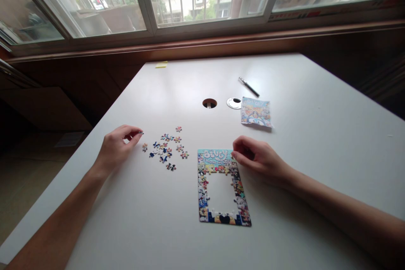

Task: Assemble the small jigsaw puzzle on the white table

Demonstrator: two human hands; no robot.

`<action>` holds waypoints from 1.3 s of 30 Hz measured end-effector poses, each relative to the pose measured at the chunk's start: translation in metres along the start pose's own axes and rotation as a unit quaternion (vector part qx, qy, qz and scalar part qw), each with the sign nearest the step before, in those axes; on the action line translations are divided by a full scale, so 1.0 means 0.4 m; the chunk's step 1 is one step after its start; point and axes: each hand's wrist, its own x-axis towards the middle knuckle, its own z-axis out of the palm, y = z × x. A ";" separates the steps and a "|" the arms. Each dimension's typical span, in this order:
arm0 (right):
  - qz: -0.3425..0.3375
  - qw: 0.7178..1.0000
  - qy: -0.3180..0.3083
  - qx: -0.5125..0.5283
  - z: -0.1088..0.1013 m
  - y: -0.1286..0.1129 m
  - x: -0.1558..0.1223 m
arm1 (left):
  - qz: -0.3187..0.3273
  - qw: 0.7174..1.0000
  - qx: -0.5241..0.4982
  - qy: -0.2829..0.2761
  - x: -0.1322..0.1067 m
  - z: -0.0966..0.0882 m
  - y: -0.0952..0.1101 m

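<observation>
A small jigsaw puzzle lies on the white table, its border filled and its middle bare. Several loose pieces are scattered to its left. My left hand rests left of the pieces, thumb and forefinger pinched on what looks like a small piece. My right hand lies at the puzzle's top right corner with fingers curled, fingertips touching the frame's edge; I cannot see anything in them.
A printed picture card lies beyond the puzzle. A black pen, a round cable hole and its loose cover are farther back. A yellow note sits by the far edge under the window.
</observation>
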 end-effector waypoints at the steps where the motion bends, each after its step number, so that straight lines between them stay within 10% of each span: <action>1: -0.001 1.000 -0.001 0.000 0.000 -0.001 0.000 | -0.006 1.000 -0.002 0.004 0.000 0.001 -0.001; 39: 0.000 1.000 0.001 -0.010 -0.001 0.003 -0.001 | 0.016 1.000 0.015 0.018 0.002 -0.006 0.014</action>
